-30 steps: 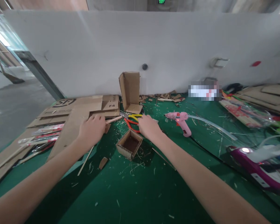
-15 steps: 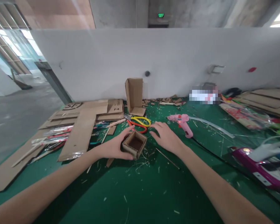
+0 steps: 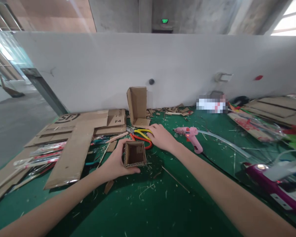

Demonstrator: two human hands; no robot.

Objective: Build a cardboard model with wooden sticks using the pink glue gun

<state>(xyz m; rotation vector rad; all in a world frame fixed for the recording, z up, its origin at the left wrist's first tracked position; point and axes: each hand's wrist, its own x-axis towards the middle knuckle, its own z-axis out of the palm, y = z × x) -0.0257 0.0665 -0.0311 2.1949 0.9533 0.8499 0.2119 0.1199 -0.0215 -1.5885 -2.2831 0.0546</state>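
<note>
My left hand (image 3: 114, 161) is wrapped around a small open-topped cardboard box (image 3: 135, 154), thumb at its near side and fingers behind the left wall. The box is tilted so that its hollow inside faces me. My right hand (image 3: 160, 136) is at the scissors (image 3: 139, 134), its fingers closed over the end of the yellow handle. Their orange handle lies nearer to me, and the blades point left. Behind them, a folded cardboard piece (image 3: 138, 105) stands upright against the white panel.
A pink glue gun (image 3: 191, 135) with a clear glue stick lies right of my right hand. A thin rod (image 3: 175, 178) lies in front. Cardboard sheets (image 3: 80, 138) and wrapped tools fill the left. A purple power strip (image 3: 268, 184) is at the right. Scraps litter the green tabletop (image 3: 153, 210).
My right hand has moved left and forward onto the scissors' yellow handle. My left hand has turned the box, so its opening faces me more. The view has shifted slightly.
</note>
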